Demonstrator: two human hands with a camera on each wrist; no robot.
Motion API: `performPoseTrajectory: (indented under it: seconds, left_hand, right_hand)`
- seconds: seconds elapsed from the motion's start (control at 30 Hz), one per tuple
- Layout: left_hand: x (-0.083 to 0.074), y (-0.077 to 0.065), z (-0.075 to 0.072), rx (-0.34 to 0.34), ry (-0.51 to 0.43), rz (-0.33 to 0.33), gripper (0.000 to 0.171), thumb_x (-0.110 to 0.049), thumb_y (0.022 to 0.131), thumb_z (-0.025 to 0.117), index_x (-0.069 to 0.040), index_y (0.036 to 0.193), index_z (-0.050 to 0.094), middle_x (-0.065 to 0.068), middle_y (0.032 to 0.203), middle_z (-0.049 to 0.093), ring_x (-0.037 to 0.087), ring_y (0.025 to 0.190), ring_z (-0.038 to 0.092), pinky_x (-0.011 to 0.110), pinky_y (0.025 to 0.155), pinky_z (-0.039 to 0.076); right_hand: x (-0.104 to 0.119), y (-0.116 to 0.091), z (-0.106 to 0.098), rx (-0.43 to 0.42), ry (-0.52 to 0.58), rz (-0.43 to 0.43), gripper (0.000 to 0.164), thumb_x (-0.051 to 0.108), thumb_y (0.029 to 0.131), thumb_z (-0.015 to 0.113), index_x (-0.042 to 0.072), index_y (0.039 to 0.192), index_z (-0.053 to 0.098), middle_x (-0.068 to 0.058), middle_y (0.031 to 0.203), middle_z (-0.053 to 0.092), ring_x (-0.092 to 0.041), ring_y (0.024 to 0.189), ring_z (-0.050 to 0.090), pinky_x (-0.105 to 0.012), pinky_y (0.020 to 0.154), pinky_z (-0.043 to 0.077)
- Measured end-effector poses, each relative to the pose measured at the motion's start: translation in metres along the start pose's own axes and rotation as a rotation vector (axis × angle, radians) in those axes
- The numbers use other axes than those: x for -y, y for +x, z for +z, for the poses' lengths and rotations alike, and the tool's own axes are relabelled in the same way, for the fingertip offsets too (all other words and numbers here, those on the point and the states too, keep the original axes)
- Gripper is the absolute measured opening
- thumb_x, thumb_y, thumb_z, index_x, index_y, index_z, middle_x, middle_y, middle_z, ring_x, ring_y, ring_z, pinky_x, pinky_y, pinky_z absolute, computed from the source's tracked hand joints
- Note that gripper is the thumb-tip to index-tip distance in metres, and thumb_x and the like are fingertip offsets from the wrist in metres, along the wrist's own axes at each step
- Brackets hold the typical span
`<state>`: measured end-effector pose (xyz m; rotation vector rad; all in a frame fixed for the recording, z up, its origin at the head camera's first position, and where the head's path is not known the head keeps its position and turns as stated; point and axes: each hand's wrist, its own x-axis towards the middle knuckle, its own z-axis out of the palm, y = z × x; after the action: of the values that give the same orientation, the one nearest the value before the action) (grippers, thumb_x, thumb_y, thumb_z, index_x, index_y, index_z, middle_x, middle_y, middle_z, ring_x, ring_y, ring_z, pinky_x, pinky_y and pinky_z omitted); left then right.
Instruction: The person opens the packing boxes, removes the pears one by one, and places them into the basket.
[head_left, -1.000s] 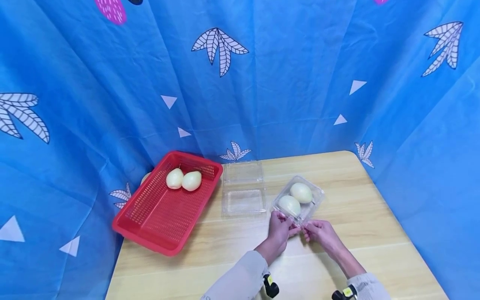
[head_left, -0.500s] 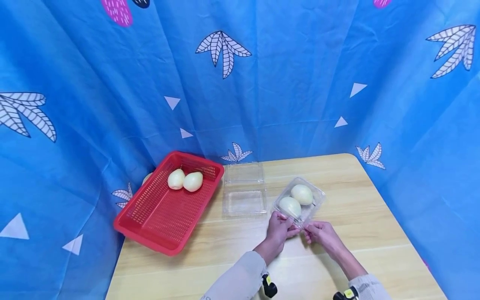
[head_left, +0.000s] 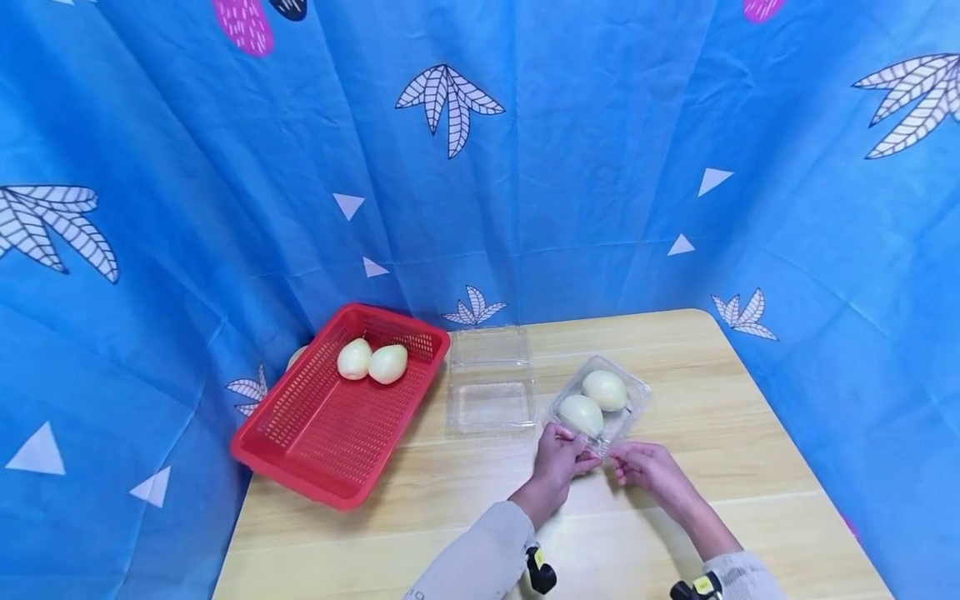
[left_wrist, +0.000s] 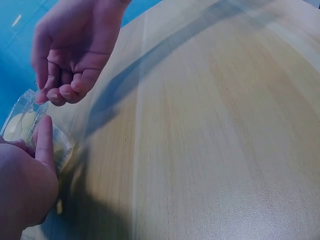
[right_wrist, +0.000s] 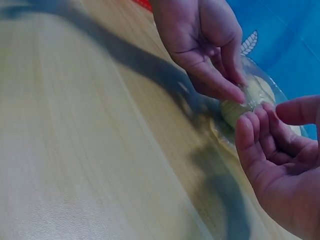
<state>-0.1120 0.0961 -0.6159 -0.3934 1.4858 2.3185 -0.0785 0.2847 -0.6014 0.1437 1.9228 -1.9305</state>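
A clear plastic clamshell box holding two pale pears lies turned at an angle on the table, right of centre. My left hand pinches its near edge, with the index finger stretched along the rim in the left wrist view. At the near right corner, my right hand has curled fingers, the thumb and index fingertips close together right at the plastic edge. In the right wrist view, the right fingers partly cover the box and pears.
A red perforated basket with two pears stands at the left. Another round pale thing shows behind its rim. An open, see-through clamshell box lies between basket and hands. A blue curtain borders the wooden table.
My right hand has shifted slightly right at the box corner. The left hand and the box stay in place; the head view has tilted a little.
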Motion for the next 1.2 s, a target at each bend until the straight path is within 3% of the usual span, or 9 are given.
performPoseTrajectory:
  seconds: [0.3,0.43,0.5,0.67,0.77,0.93,1.2]
  left_hand:
    - [-0.001,0.002,0.0,0.007,0.0,0.002,0.021,0.007,0.095,0.062,-0.003,0.1,0.044,0.01,0.089,0.055,0.022,0.072,0.067,0.042,0.078,0.068]
    - [-0.004,0.001,0.0,0.025,0.008,-0.016,0.022,0.009,0.095,0.061,-0.004,0.099,0.043,0.01,0.091,0.055,0.023,0.074,0.066,0.041,0.078,0.068]
    - [-0.005,0.001,0.0,0.042,0.02,-0.027,0.023,0.009,0.095,0.06,-0.004,0.099,0.042,0.011,0.091,0.055,0.022,0.073,0.066,0.04,0.078,0.068]
    - [-0.008,0.001,-0.002,0.064,0.045,-0.04,0.023,0.01,0.096,0.059,-0.004,0.099,0.041,0.012,0.093,0.055,0.021,0.072,0.066,0.04,0.076,0.068]
    - [-0.006,0.002,-0.004,0.078,0.051,-0.041,0.023,0.009,0.096,0.058,-0.004,0.098,0.04,0.011,0.092,0.055,0.021,0.071,0.066,0.039,0.075,0.068]
    - [-0.005,0.005,-0.005,0.092,0.052,-0.04,0.024,0.01,0.097,0.058,-0.004,0.097,0.04,0.009,0.089,0.054,0.019,0.069,0.064,0.038,0.073,0.068]
    - [-0.004,0.006,-0.005,0.094,0.047,-0.048,0.024,0.011,0.096,0.058,-0.005,0.097,0.04,0.01,0.09,0.056,0.019,0.07,0.064,0.04,0.075,0.068]
  right_hand:
    - [0.001,0.011,0.004,-0.331,-0.098,0.101,0.031,0.014,0.102,0.063,-0.013,0.118,0.064,-0.009,0.091,0.071,-0.017,0.082,0.067,-0.026,0.074,0.064]
    - [0.004,0.018,0.001,-0.404,-0.054,0.124,0.039,0.013,0.101,0.064,-0.014,0.128,0.056,-0.003,0.088,0.071,-0.013,0.079,0.068,-0.024,0.073,0.064]
    - [0.006,0.021,-0.001,-0.433,-0.023,0.12,0.051,0.011,0.099,0.066,-0.015,0.139,0.047,0.0,0.087,0.073,-0.011,0.077,0.069,-0.023,0.073,0.064]
    - [0.012,0.028,-0.007,-0.466,0.02,0.088,0.085,0.005,0.096,0.069,-0.007,0.16,0.015,0.006,0.09,0.071,-0.008,0.075,0.071,-0.024,0.077,0.064]
    - [0.014,0.031,-0.012,-0.475,0.061,0.064,0.092,0.003,0.097,0.067,0.004,0.165,0.005,0.011,0.089,0.069,-0.006,0.078,0.07,-0.024,0.082,0.064]
    - [0.014,0.036,-0.025,-0.458,0.131,-0.002,0.088,-0.001,0.1,0.062,0.015,0.168,0.009,0.012,0.086,0.066,-0.001,0.077,0.068,-0.022,0.085,0.064]
    - [0.015,0.04,-0.036,-0.384,0.156,-0.009,0.081,-0.005,0.1,0.059,0.009,0.166,0.015,0.013,0.084,0.068,-0.001,0.075,0.068,-0.02,0.081,0.064]
